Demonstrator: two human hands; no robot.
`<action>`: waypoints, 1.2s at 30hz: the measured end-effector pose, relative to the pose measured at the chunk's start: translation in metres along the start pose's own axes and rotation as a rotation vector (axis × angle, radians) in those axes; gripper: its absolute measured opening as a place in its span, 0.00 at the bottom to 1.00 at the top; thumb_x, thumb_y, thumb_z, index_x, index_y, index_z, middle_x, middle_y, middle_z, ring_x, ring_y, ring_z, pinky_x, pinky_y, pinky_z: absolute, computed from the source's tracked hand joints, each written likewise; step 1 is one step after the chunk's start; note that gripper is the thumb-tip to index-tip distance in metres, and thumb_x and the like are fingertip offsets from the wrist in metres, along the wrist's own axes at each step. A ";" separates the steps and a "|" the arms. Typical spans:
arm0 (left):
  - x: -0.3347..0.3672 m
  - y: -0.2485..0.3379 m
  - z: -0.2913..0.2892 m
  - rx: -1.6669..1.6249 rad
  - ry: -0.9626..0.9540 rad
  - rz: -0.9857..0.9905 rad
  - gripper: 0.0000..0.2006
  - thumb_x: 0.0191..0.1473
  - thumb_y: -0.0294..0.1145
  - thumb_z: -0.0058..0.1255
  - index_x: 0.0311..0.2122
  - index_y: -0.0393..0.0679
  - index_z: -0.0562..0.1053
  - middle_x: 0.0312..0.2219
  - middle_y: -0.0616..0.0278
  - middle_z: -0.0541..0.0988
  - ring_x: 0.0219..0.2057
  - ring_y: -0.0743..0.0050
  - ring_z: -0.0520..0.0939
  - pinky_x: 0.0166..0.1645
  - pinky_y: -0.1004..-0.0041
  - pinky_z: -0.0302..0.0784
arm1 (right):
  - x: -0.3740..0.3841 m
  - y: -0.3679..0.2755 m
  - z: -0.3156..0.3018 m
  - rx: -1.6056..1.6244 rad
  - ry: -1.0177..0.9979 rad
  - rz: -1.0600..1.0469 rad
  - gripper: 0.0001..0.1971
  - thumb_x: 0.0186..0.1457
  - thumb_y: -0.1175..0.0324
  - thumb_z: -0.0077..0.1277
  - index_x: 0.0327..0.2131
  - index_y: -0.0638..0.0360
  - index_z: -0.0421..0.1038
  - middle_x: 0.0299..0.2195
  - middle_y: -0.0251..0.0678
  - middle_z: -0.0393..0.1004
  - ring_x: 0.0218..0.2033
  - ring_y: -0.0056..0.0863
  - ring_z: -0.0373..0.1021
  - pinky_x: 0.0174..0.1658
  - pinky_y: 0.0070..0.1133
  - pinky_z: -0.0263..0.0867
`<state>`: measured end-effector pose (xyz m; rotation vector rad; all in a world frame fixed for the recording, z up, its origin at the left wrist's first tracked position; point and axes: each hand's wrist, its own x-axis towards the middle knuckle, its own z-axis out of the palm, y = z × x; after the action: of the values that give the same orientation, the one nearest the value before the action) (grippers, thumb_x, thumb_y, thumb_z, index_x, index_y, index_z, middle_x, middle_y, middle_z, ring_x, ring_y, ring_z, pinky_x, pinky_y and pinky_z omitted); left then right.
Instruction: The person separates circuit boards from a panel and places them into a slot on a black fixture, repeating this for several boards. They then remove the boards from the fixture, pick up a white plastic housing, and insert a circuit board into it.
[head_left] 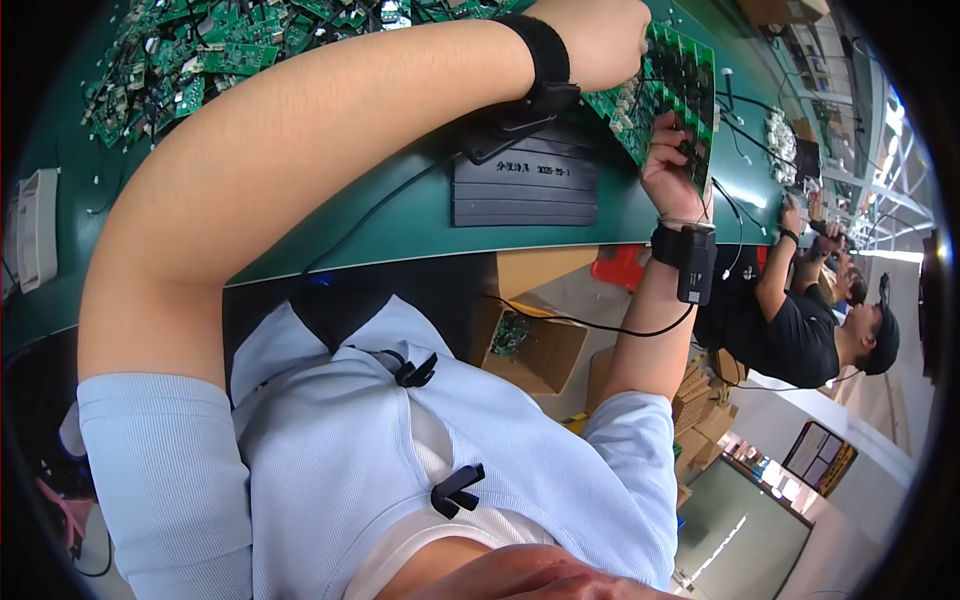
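Green circuit board panels point(700, 75), joined or stacked at an angle, stand above the table at the upper right. My right hand point(675, 175) grips their near end, fingers curled over the board face. At the far end, my left hand point(600, 45) is closed against the panel's edge; its fingertips are turned away, so what they pinch is hidden. A black strap point(545, 60) circles my left wrist, and a black box-shaped device point(695, 265) with a cable sits on my right wrist. A large heap of small green circuit boards point(235, 55) lies at the upper left.
A dark grey ridged block point(525, 180) lies on the green table point(400, 215) near its front edge. Cables run across the table. Below stands an open cardboard box point(535, 350) with boards inside. A co-worker in black point(780, 330) is at the right, beside white parts point(782, 140).
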<state>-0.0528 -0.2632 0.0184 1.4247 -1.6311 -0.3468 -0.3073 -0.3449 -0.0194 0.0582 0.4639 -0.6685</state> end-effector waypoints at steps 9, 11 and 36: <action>-0.005 0.036 -0.038 0.693 -0.035 0.203 0.09 0.49 0.31 0.54 0.36 0.44 0.81 0.43 0.52 0.81 0.49 0.56 0.80 0.56 0.44 0.65 | -0.001 0.021 0.013 0.037 0.061 0.071 0.14 0.56 0.74 0.51 0.47 0.66 0.70 0.43 0.43 0.73 0.34 0.30 0.72 0.26 0.18 0.65; -0.004 0.055 -0.055 0.678 -0.319 0.141 0.09 0.49 0.31 0.54 0.35 0.44 0.82 0.40 0.52 0.83 0.46 0.56 0.83 0.55 0.48 0.68 | -0.005 0.029 0.017 0.044 0.036 0.060 0.15 0.57 0.74 0.50 0.48 0.66 0.69 0.44 0.43 0.72 0.35 0.30 0.72 0.27 0.19 0.67; 0.015 0.014 -0.059 0.310 -0.238 0.549 0.08 0.47 0.26 0.51 0.29 0.35 0.80 0.27 0.43 0.80 0.32 0.41 0.81 0.40 0.58 0.78 | -0.042 0.085 0.046 0.533 -0.011 0.080 0.14 0.63 0.76 0.43 0.50 0.70 0.69 0.46 0.46 0.72 0.44 0.37 0.74 0.38 0.25 0.79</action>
<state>-0.0150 -0.2526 0.0675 1.1130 -2.2652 0.0621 -0.2664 -0.2626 0.0316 0.5733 0.2612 -0.6988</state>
